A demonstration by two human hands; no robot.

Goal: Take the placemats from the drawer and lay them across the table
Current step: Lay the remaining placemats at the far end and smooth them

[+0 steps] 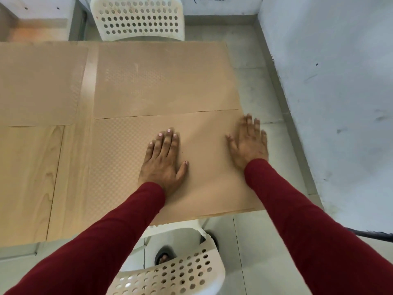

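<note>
Flat palms [162, 161] [248, 143] near placemat [119, 158] edge

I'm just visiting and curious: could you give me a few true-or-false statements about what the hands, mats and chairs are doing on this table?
1. Both hands, left hand and right hand, lie flat on the near placemat. True.
2. The right hand grips a cup. False: it holds nothing.
3. Only one placemat is on the table. False: a far placemat and a left placemat also lie there.
4. A white perforated chair stands across the table. True.
</note>
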